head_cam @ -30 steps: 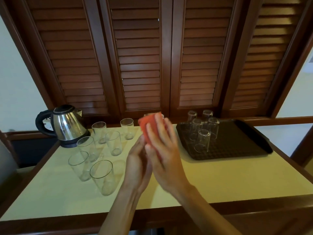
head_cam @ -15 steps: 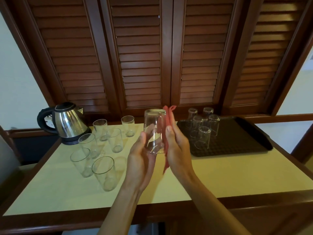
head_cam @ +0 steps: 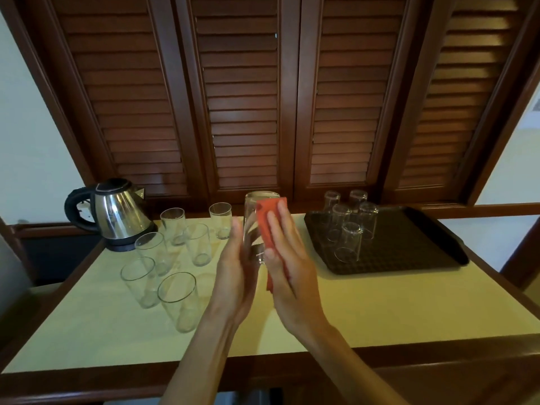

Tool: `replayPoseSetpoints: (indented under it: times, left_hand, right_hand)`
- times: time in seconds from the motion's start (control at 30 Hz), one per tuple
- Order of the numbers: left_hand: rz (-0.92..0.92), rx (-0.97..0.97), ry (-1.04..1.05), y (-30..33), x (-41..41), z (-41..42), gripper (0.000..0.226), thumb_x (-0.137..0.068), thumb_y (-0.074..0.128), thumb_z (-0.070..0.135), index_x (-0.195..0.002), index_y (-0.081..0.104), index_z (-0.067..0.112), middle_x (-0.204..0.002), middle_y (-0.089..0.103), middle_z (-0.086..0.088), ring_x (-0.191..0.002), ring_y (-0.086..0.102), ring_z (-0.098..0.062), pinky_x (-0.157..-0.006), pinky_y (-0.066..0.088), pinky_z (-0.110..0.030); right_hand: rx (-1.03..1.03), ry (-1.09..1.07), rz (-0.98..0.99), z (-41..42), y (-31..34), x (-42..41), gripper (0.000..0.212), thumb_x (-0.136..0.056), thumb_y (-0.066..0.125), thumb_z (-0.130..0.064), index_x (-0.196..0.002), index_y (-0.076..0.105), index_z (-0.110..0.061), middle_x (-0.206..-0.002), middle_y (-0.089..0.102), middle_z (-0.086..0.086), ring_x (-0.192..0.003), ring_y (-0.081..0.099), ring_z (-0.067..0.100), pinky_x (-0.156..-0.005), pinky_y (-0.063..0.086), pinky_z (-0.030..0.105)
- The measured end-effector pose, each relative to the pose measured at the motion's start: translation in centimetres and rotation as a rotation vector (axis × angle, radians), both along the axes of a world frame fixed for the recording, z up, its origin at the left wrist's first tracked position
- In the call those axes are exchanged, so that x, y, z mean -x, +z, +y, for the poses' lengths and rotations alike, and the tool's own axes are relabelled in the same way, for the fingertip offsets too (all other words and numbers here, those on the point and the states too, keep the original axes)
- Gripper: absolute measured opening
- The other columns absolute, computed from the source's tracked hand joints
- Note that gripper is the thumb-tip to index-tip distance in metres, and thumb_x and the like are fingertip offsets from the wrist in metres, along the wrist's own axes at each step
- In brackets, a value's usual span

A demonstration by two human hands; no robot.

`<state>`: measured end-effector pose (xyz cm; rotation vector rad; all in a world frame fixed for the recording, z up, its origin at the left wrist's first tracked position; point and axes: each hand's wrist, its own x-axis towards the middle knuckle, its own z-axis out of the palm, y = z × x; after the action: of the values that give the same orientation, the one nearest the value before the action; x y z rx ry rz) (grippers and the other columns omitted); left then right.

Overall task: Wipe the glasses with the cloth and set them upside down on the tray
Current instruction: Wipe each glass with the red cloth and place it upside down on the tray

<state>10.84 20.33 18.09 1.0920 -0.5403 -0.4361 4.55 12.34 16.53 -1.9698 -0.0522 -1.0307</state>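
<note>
Both forearms reach up from the bottom edge and meet above the middle of the worktop (head_cam: 365,311). The left hand (head_cam: 233,276) stands palm inward with its fingers straight and pointing up, flat against the left side of a clear glass (head_cam: 253,226). The right hand (head_cam: 285,258) faces it, fingers also straight and slightly spread, pressing an orange-red cloth (head_cam: 267,229) against the right side of the same glass. So the two hands stand close together, palms facing, with the glass and cloth sandwiched between them and lifted off the worktop. The glass is held upside down, its thick base at the top and its open rim low between the palms. A fold of the cloth hangs below the heel of the right hand.

To the left, six glasses (head_cam: 175,299) stand upright on the worktop, mouths up, in a loose cluster just beside a steel kettle (head_cam: 119,214) at the back left corner. To the right, a dark tray (head_cam: 415,249) lies on the worktop with five glasses (head_cam: 349,241) upside down on its left part, close together. Brown louvred doors (head_cam: 242,112) fill the wall behind.
</note>
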Motion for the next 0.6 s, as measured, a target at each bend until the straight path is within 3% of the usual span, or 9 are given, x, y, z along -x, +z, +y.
replayPoseSetpoints:
  times: [0.07, 0.13, 0.2, 0.3, 0.33, 0.4, 0.43, 0.53, 0.6]
  left_hand:
    - [-0.015, -0.021, -0.015, -0.3, -0.1, -0.1, 0.059, -0.096, 0.055, 0.048, -0.148, 0.057, 0.02, -0.142, 0.066, -0.007, -0.134, 0.061, -0.027, -0.105, 0.05, -0.043]
    - [-0.03, -0.023, -0.029, -1.0, 0.2, -0.2, 0.053, -0.096, 0.056, 0.039, -0.146, 0.06, 0.021, -0.14, 0.067, -0.008, -0.133, 0.061, -0.027, -0.101, 0.052, -0.038]
    - [-0.043, -0.012, -0.015, -1.3, 0.2, -0.4, 0.048, -0.1, 0.051, 0.035, -0.144, 0.062, 0.019, -0.142, 0.065, -0.011, -0.135, 0.059, -0.027, -0.101, 0.051, -0.037]
    - [-0.009, 0.054, 0.001, -0.9, -1.1, -0.1, 0.046, -0.105, 0.05, 0.031, -0.146, 0.059, 0.013, -0.144, 0.062, -0.017, -0.137, 0.057, -0.033, -0.111, 0.045, -0.049]
    - [-0.006, 0.053, 0.012, -0.7, -1.3, 0.0, 0.044, -0.106, 0.051, 0.031, -0.145, 0.059, 0.012, -0.141, 0.064, -0.018, -0.132, 0.061, -0.032, -0.11, 0.046, -0.049]
    - [0.011, -0.006, 0.013, -0.9, -1.1, 0.1, 0.047, -0.103, 0.046, 0.037, -0.142, 0.062, 0.017, -0.133, 0.07, -0.014, -0.122, 0.067, -0.028, -0.106, 0.049, -0.049]
    - [0.003, -0.035, 0.001, -1.1, -0.7, 0.0, 0.051, -0.1, 0.043, 0.042, -0.142, 0.062, 0.019, -0.131, 0.071, -0.012, -0.119, 0.068, -0.026, -0.105, 0.05, -0.049]
    - [-0.028, -0.076, 0.018, -0.9, -0.3, -0.5, 0.058, -0.097, 0.041, 0.055, -0.139, 0.064, 0.021, -0.129, 0.072, -0.006, -0.111, 0.071, -0.017, -0.094, 0.056, -0.04]
    - [-0.095, -0.081, 0.06, -0.2, -0.5, -0.6, 0.062, -0.097, 0.046, 0.064, -0.141, 0.063, 0.024, -0.134, 0.07, -0.004, -0.121, 0.068, -0.019, -0.097, 0.056, -0.039]
  right_hand:
    - [-0.256, 0.13, 0.015, -0.5, 0.3, 0.3, 0.049, -0.107, 0.037, -0.029, -0.155, 0.027, -0.032, -0.163, 0.032, -0.008, -0.149, 0.031, 0.004, -0.115, 0.033, 0.018]
    - [-0.455, 0.189, 0.066, -1.7, 1.4, -0.4, 0.046, -0.109, 0.038, -0.031, -0.155, 0.033, -0.033, -0.151, 0.052, -0.01, -0.14, 0.047, 0.008, -0.111, 0.043, 0.026]
    - [-0.343, 0.109, 0.079, -1.7, 2.1, -0.7, 0.048, -0.108, 0.039, -0.033, -0.155, 0.032, -0.034, -0.158, 0.04, -0.015, -0.146, 0.038, 0.005, -0.118, 0.038, 0.035]
    - [-0.047, 0.056, 0.054, -0.2, -0.1, -0.1, 0.05, -0.107, 0.037, -0.028, -0.156, 0.026, -0.03, -0.167, 0.021, -0.011, -0.154, 0.018, 0.007, -0.125, 0.021, 0.03]
    - [-0.079, 0.075, 0.064, -0.2, -0.9, 0.1, 0.051, -0.107, 0.037, -0.03, -0.156, 0.026, -0.031, -0.164, 0.032, -0.008, -0.151, 0.028, 0.009, -0.121, 0.027, 0.026]
    - [-0.255, 0.085, 0.081, -0.9, -0.7, -0.3, 0.053, -0.103, 0.036, -0.043, -0.156, 0.028, -0.038, -0.135, 0.064, -0.006, -0.121, 0.062, 0.012, -0.102, 0.049, 0.029]
    - [-0.315, 0.064, 0.076, -1.6, -0.2, -0.7, 0.054, -0.102, 0.037, -0.044, -0.156, 0.03, -0.038, -0.127, 0.068, -0.005, -0.112, 0.066, 0.012, -0.097, 0.053, 0.033]
    - [-0.23, 0.012, 0.054, -1.6, 1.5, -0.9, 0.051, -0.106, 0.036, -0.035, -0.156, 0.026, -0.032, -0.163, 0.033, -0.006, -0.148, 0.033, 0.005, -0.119, 0.037, 0.044]
    - [-0.072, 0.015, 0.011, -0.4, 0.5, -0.5, 0.05, -0.107, 0.036, -0.028, -0.156, 0.026, -0.027, -0.168, 0.019, -0.007, -0.154, 0.017, 0.007, -0.122, 0.031, 0.048]
